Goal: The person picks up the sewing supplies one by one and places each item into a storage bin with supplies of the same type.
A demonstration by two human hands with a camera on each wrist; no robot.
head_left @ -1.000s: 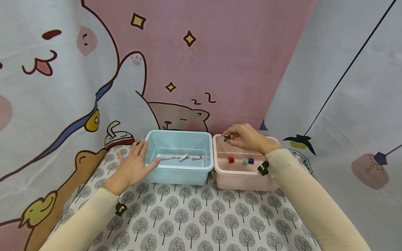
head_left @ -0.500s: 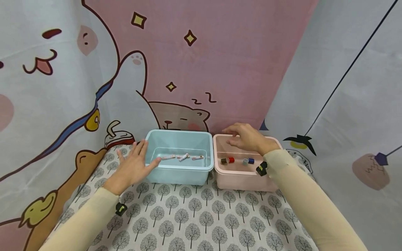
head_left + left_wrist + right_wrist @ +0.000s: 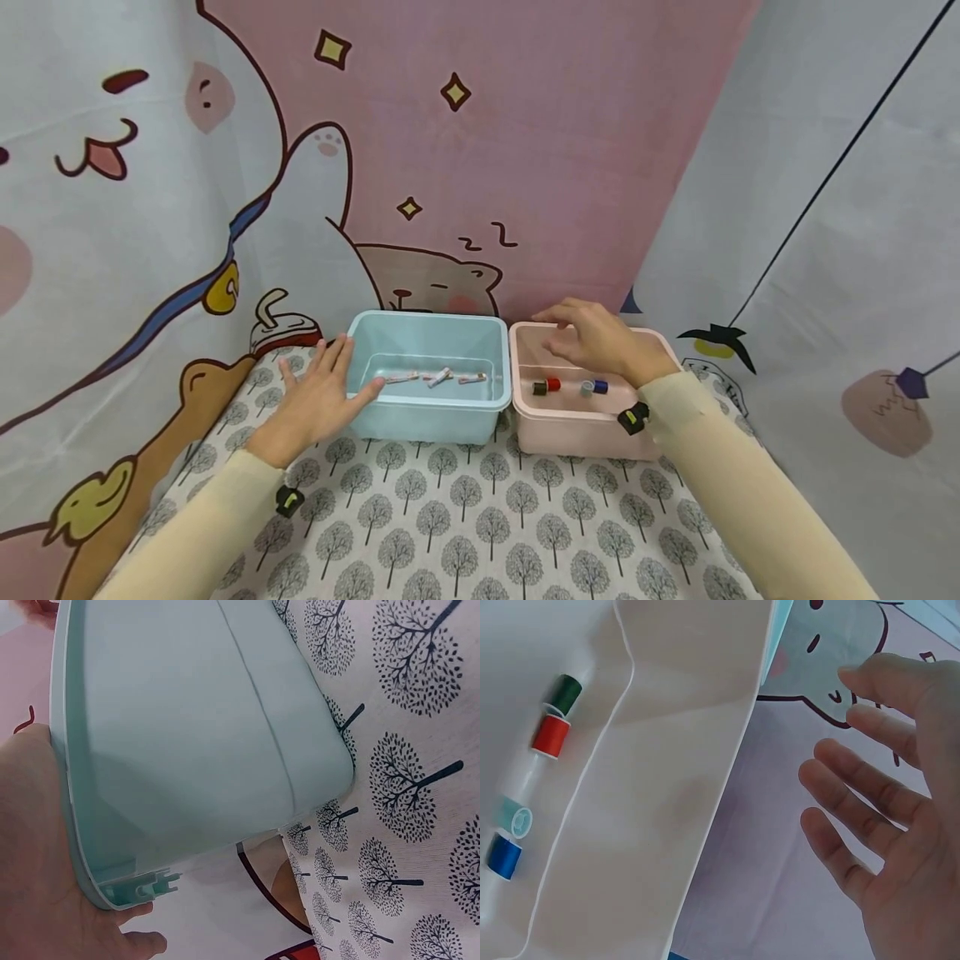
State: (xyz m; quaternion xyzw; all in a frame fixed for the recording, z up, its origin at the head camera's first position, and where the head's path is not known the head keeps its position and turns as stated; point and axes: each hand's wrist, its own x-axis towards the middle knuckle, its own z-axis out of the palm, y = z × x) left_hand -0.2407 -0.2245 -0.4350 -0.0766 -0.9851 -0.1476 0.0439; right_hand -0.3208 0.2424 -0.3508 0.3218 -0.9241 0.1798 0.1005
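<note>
My left hand (image 3: 318,400) rests on the left rim of the light blue bin (image 3: 427,421), fingers spread. Several small white packets (image 3: 439,377) with orange ends lie on that bin's floor. Above the pink bin (image 3: 577,433) my right hand (image 3: 596,337) hovers with nothing in it, its fingers loosely bent. Inside the pink bin are thread spools: a green one (image 3: 563,694) beside a red one (image 3: 551,736), and a pale teal one (image 3: 517,817) beside a blue one (image 3: 505,856). In the left wrist view, the blue bin's outer wall hides its contents.
Both bins stand side by side on a table covered with tree-print cloth (image 3: 465,517). Behind them hangs a cartoon-print curtain (image 3: 555,150). Black devices are strapped at the left wrist (image 3: 288,501) and right wrist (image 3: 633,417).
The right hand has let go of the green spool, which dropped into the pink bin next to the red one. The hand stays above the bin. My left hand has not moved.
</note>
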